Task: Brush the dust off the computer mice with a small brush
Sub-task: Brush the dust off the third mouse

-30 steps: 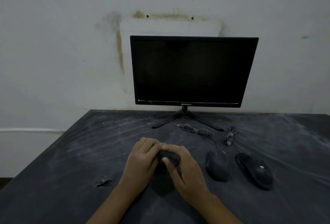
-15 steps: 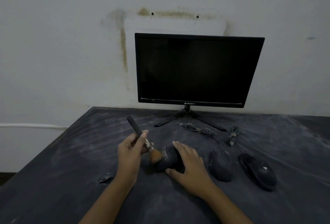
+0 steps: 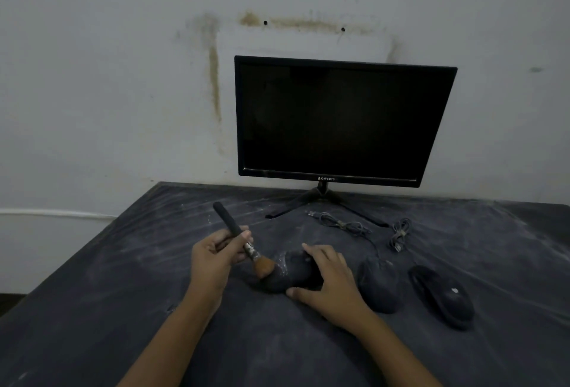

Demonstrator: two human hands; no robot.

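Observation:
Three dark computer mice lie on a dusty black table (image 3: 123, 278). My right hand (image 3: 331, 286) grips the leftmost mouse (image 3: 293, 272) from its right side, thumb at the front and fingers over the top. My left hand (image 3: 217, 255) holds a small brush (image 3: 243, 243) by its black handle, tilted up to the left. The brown bristles touch the dusty left end of that mouse. A second mouse (image 3: 381, 288) and a third mouse (image 3: 442, 297) sit to the right, untouched.
A black monitor (image 3: 339, 121) on a tripod stand is at the back against the wall. Two bundled mouse cables (image 3: 342, 224) lie between the stand and the mice. A small dark scrap (image 3: 171, 308) lies left of my left forearm.
A second ago both hands were clasped over the leftmost mouse. My left hand has since raised the brush and set its bristles against the mouse, while my right hand keeps its hold.

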